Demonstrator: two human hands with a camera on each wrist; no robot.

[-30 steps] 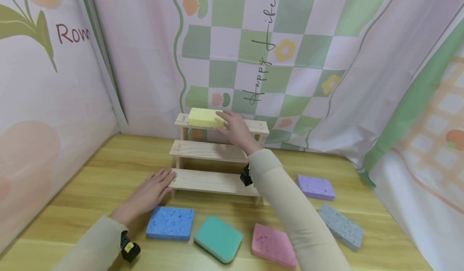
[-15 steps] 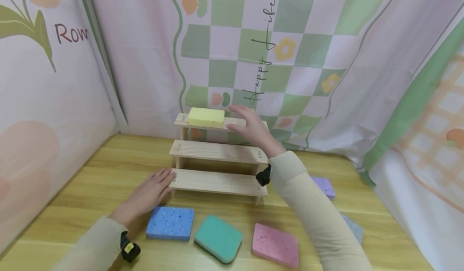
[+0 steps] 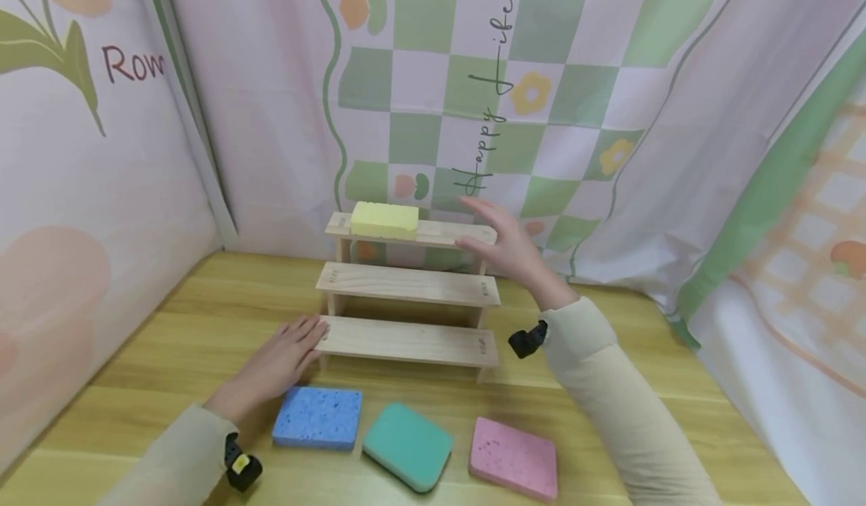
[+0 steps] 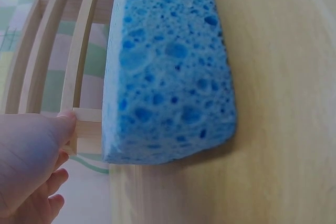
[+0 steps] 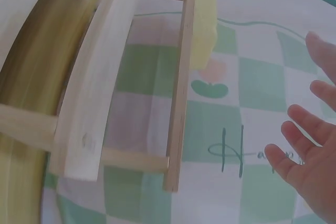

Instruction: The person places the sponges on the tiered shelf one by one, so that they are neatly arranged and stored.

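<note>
A three-step wooden stand (image 3: 408, 284) is on the table. My left hand (image 3: 280, 356) rests on the left end of its lowest step, fingers fairly straight; in the left wrist view its thumb (image 4: 64, 125) touches the step's end. On the top step, toward the left, lies a yellow sponge (image 3: 385, 220). My right hand (image 3: 510, 246) hovers by the right end of that step, thumb and fingers spread, holding nothing. The right wrist view shows its fingers (image 5: 310, 124) apart from the stand and the yellow sponge (image 5: 203, 24).
In front of the stand lie a blue sponge (image 3: 318, 417), a teal sponge (image 3: 408, 446) and a pink sponge (image 3: 513, 458). The blue one sits close below my left wrist. A patterned curtain (image 3: 419, 77) hangs right behind the stand.
My right hand has let go of the yellow sponge and moved right, leaving it on the top step. The right sleeve now hides the purple and grey sponges. My left hand has stayed put.
</note>
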